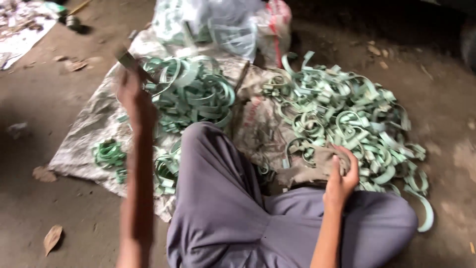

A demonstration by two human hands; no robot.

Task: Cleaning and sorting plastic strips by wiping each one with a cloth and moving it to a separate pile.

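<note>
Two heaps of pale green plastic strap loops are lying on a dirty woven sack point(89, 144) spread over the dirt floor, seen from the head camera: the bigger heap point(347, 119) on the right, a tidier pile of rings point(193, 92) further off at the centre. A person in grey trousers point(223, 208) is sitting cross-legged at the near edge of the sack. Their right hand point(342, 176) is closing its fingers over a brownish rag point(312, 166) at the near edge of the right heap, pressing it down. Their left hand point(131, 92) is raised and blurred; it is gripping a short dark strip or tool point(126, 58) that is sticking up from the fist, though what exactly it is I cannot tell. A small bundle of darker green loops point(109, 154) is lying on the near left of the sack, and clear plastic bags point(223, 25) are standing at the far end.

To my eye the risk is the raised left hand: swinging that fast, it could let the strip slip, or come down on the knee beside it.
</note>
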